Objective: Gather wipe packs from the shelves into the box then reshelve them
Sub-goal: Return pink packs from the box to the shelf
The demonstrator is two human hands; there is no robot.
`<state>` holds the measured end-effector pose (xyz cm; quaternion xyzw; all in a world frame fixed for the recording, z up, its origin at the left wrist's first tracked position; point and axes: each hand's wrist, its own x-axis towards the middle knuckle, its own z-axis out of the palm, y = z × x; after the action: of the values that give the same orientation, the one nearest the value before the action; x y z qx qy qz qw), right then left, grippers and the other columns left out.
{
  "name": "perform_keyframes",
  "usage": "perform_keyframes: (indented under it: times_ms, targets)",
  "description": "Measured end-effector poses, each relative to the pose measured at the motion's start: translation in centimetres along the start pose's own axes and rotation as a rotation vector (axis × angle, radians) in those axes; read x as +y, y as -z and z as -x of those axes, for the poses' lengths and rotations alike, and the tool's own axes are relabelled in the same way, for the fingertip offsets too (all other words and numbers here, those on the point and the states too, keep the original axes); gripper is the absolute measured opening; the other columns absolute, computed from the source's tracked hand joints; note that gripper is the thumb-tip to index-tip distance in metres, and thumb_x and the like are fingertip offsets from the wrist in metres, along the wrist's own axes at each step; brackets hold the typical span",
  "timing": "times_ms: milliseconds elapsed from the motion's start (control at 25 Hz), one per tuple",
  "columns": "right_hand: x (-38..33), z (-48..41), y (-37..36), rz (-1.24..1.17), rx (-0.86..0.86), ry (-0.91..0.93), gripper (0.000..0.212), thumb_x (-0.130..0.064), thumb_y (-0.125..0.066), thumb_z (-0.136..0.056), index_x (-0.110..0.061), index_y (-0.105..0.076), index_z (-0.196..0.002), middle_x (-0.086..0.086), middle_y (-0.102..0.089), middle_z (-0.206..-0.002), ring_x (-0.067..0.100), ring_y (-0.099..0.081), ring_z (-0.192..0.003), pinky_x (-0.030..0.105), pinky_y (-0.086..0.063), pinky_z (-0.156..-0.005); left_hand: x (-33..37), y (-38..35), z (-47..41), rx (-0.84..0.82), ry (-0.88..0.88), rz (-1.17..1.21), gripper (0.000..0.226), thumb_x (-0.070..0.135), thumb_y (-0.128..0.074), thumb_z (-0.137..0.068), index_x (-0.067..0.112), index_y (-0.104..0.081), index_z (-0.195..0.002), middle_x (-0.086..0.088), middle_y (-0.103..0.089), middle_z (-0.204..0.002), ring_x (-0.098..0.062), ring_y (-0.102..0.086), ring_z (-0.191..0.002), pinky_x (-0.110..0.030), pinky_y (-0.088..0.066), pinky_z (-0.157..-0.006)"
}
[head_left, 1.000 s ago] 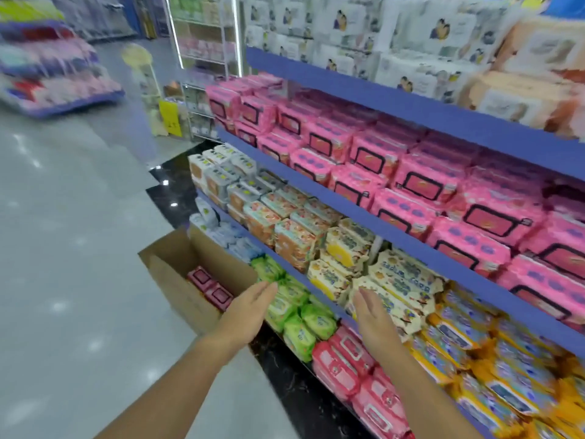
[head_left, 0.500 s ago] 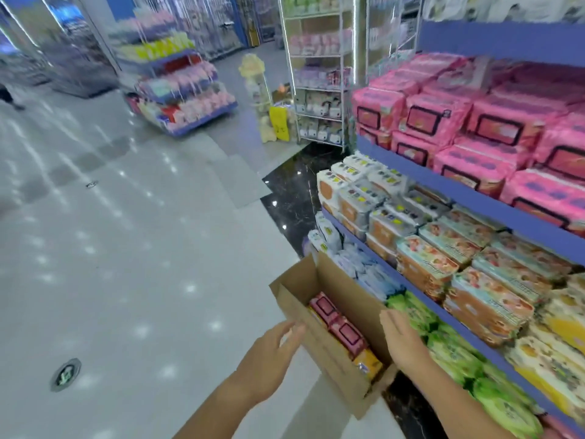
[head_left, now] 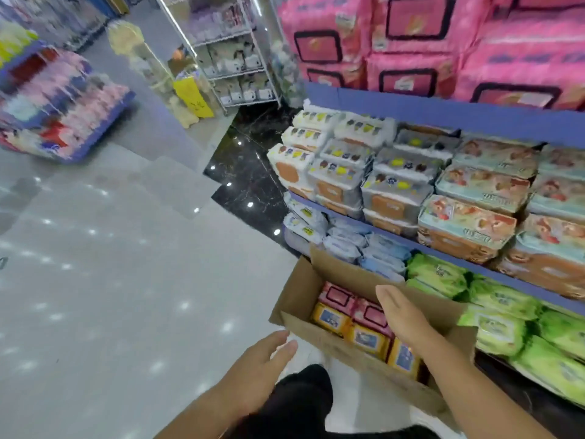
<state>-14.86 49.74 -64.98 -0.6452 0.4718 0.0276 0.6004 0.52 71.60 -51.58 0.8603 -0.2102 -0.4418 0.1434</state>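
Down by the green wipe packs [head_left: 497, 331], the brown cardboard box [head_left: 297, 296] held pink wipe packs [head_left: 337, 297] and yellow wipe packs [head_left: 367, 339]. Your left hand [head_left: 262, 365] was flat and empty just beside the box's near wall, and your right hand [head_left: 403, 318] was flat and empty above the packs. Those shiny plastic packs looked soft, light and slippery, so a grip on the long sides seemed best.
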Motion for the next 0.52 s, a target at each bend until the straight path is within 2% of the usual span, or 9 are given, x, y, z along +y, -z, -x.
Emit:
perform_keyframes:
  times_ms: [80, 200, 240, 320, 400, 520]
  targets:
    - [2.8, -5.1, -2.0, -0.088, 0.042, -0.082, 0.057, -0.055, -0.029, -0.103, -0.024, -0.041, -0.149, -0.002, -0.045, -0.151, 0.019, -0.043, -0.138, 0.034, -0.035, -0.105, 0.6, 0.0, -8.2, -0.087, -0.022, -0.078, 0.057, 0.063, -0.039, -0.098, 0.037, -0.043, -0.149, 0.020, -0.042, -0.152, -0.001, -0.038, -0.137, -0.020, -0.024, -0.110]
    - [8.4, -12.3, -5.5, -0.157, 0.078, -0.179, 0.065, -0.066, -0.026, -0.099, -0.029, -0.038, -0.151, -0.005, -0.041, -0.155, 0.020, -0.039, -0.141, 0.038, -0.031, -0.114, 0.8, -1.9, -19.0, -0.154, -0.008, -0.141, 0.044, 0.061, -0.039, -0.101, 0.045, -0.047, -0.141, 0.026, -0.048, -0.142, 0.000, -0.042, -0.130, -0.023, -0.028, -0.112]
    - [10.4, -14.5, -6.5, -0.178, 0.075, -0.201, 0.067, -0.068, -0.025, -0.097, -0.030, -0.038, -0.150, -0.005, -0.041, -0.155, 0.020, -0.040, -0.141, 0.039, -0.031, -0.115, 1.0, -3.0, -22.0, -0.188, 0.006, -0.149, 0.037, 0.063, -0.040, -0.100, 0.050, -0.049, -0.133, 0.029, -0.052, -0.134, -0.001, -0.046, -0.127, -0.025, -0.035, -0.111]
    - [15.0, -18.9, -8.6, -0.188, 0.069, -0.223, 0.067, -0.068, -0.025, -0.097, -0.030, -0.040, -0.149, -0.003, -0.045, -0.153, 0.021, -0.043, -0.138, 0.039, -0.034, -0.112, 0.8, -6.3, -28.4, -0.230, 0.015, -0.204, 0.030, 0.062, -0.040, -0.100, 0.051, -0.051, -0.127, 0.037, -0.052, -0.114, -0.001, -0.049, -0.119, -0.025, -0.041, -0.099]
    - [19.3, -22.6, -10.4, -0.189, 0.073, -0.255, 0.060, -0.059, -0.029, -0.101, -0.026, -0.041, -0.149, 0.001, -0.047, -0.151, 0.022, -0.045, -0.136, 0.035, -0.034, -0.109, -0.3, -10.0, -34.9, -0.240, -0.015, -0.281, 0.034, 0.060, -0.039, -0.102, 0.046, -0.054, -0.128, 0.031, -0.056, -0.114, -0.003, -0.049, -0.114, -0.027, -0.035, -0.096]
    - [26.6, -28.1, -14.4, -0.129, 0.074, -0.357, 0.056, -0.051, -0.036, -0.104, -0.019, -0.042, -0.150, 0.005, -0.050, -0.149, 0.025, -0.049, -0.134, 0.033, -0.039, -0.106, -3.9, -15.3, -44.0, -0.283, -0.011, -0.356, 0.031, 0.050, -0.043, -0.104, 0.035, -0.060, -0.125, 0.012, -0.059, -0.127, -0.010, -0.051, -0.115, -0.027, -0.033, -0.095]
